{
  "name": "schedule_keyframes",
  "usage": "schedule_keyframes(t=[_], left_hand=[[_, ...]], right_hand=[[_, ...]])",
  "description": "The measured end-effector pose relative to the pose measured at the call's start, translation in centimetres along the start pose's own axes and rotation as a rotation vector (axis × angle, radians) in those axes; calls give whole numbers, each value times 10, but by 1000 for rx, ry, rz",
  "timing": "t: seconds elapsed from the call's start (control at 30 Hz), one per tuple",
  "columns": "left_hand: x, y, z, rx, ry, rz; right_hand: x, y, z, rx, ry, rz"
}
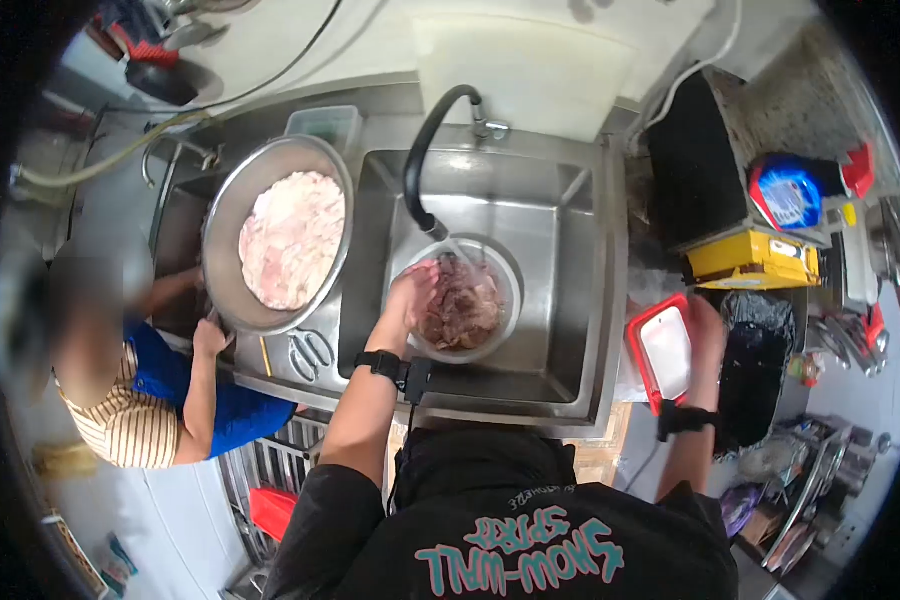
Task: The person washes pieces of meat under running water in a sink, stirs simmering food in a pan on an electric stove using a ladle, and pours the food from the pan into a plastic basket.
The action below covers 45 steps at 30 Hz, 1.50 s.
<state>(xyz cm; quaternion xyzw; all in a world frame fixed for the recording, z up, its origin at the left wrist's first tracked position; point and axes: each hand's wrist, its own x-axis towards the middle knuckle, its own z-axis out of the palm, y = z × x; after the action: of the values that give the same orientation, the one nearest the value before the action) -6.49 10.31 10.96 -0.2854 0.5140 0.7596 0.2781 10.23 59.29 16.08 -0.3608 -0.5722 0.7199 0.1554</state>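
Meat point(467, 312) in centre-frame bowl point(513, 292) — against left hand point(416, 290), well left of right hand point(708, 338), blurred beside red-rimmed container point(639, 348) — both grips indeterminable.

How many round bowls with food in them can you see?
2: a large metal bowl at the left, holding pale pieces, and a smaller bowl in the sink, with the left hand at its dark contents. More could be hidden from view.

Remotely, I identify a black, short-sleeved fabric top point(640, 515) bearing teal, pink-edged lettering point(515, 550). I log a black, watch-like left-wrist band point(381, 367), adjacent rectangular black module point(418, 381), thin black cable point(411, 417) and black right-wrist strap point(686, 419).
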Motion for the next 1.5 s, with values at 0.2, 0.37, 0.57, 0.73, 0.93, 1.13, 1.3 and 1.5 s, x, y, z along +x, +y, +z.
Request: schedule_keyframes(t=[0.2,0.37,0.57,0.73,0.93,1.13,1.3,1.5], left_hand=[[-41,3,-59,-100,39,32],[-70,-3,-95,-226,95,19],[-90,-7,-112,-291,113,-28],[-87,-11,-120,-279,89,-43],[-76,-6,-126,-255,72,-63],[-62,-22,-132,-261,85,-86],[-58,-23,-130,-223,94,-96],[-64,-19,-131,-236,122,-101]], right_hand=[[-37,72,290,115,-725,419],[-38,161,390,53,-720,516],[-41,268,388,-1127,-633,55],[-101,307,370,-1564,-851,-374],[-31,291,276,-1476,-1033,-886],[4,299,335,-1021,-678,-57],[-39,330,396,-938,-1010,-379],[-61,364,411,-1469,-1011,-660]])
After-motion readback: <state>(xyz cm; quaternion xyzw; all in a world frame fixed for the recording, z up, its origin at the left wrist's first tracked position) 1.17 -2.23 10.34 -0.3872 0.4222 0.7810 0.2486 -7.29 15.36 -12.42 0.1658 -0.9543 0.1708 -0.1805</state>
